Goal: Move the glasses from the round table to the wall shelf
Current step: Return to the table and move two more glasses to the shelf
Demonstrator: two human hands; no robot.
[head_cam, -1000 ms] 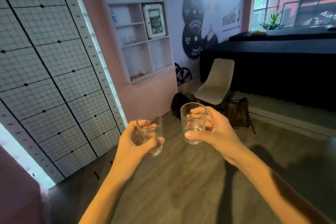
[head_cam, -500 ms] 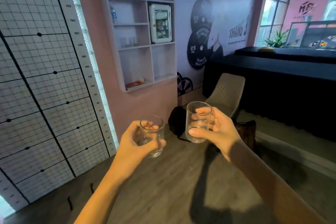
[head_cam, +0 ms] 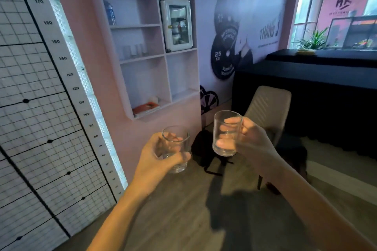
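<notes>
1. The left hand (head_cam: 157, 161) grips a clear glass (head_cam: 175, 149). Its fingers (head_cam: 179, 158) are curled tightly round the lower half, and the thumb lies across the front. The glass is upright and looks empty.
2. The right hand (head_cam: 251, 144) holds a second glass (head_cam: 226, 133) a little higher. It is near the first glass but not touching it. The fingers wrap the far side and the thumb presses near the base.
3. Both glasses are in the air above the wooden floor (head_cam: 183, 210). The round table is out of view.
4. Just past the hands, a black bag (head_cam: 204, 149) lies on the floor. Beside it a beige chair (head_cam: 267, 104) stands against a black-draped worktop (head_cam: 326, 91).
5. The wall shelf (head_cam: 140, 59) now fills much more of the view than it did a second ago, when it sat small and far off. The person has walked toward it, and neither grip has changed.
6. The shelf's middle-left compartment already holds a few shelved glasses (head_cam: 133, 52), too blurred to count.
   - A water bottle (head_cam: 109, 13) stands in the compartment above.
   - A small glass-fronted cabinet (head_cam: 177, 23) fills the upper right compartment.
   - Something orange (head_cam: 145, 107) lies in the bottom left compartment.
7. The carrying leg looks nearly done. What probably remains is lifting each glass up to a compartment and setting it down without knocking those already there.
</notes>
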